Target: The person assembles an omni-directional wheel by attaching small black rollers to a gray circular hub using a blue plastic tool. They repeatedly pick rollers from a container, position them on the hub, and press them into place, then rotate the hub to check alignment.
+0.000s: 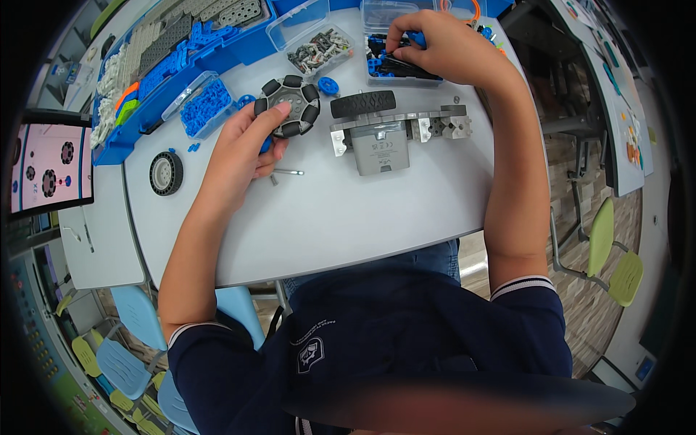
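Note:
My left hand [243,141] grips an omni wheel [290,98] with a grey hub and black rollers, the thumb lying across its face. Some blue plastic [266,144] shows below the wheel by the fingers. My right hand [446,47] is closed in a pinch over a clear box [384,81] of black and blue parts. A small blue piece [416,38] shows between its fingers and thumb; its exact kind is unclear. Between the hands stands a grey assembly [383,148] of a box-shaped block and metal-coloured beams, with a black tyre [362,104] on its far side.
A wheel [166,173] and a small metal rod [290,172] lie on the white table [319,232]. Clear boxes hold blue pins [205,107] and mixed small parts [319,51]. A large blue tray [250,42] stands behind. At the left is a screen [51,167].

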`<action>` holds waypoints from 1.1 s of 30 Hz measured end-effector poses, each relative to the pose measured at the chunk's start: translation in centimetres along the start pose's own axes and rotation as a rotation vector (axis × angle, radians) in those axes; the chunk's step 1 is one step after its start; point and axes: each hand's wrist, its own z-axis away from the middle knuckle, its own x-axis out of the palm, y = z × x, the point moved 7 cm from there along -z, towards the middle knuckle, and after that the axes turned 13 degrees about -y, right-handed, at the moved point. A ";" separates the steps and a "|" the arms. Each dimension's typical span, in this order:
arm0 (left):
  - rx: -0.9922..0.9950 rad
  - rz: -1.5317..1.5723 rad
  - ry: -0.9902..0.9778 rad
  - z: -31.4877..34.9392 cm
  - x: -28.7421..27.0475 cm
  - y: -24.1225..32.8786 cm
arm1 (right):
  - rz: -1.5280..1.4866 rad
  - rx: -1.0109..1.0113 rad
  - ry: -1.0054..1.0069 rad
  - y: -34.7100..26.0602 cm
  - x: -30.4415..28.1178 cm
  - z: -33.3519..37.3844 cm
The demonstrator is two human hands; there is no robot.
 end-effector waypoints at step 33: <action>-0.003 -0.004 0.033 0.0 -0.2 0.1 | -0.084 0.125 -0.121 -1.5 -0.1 1.1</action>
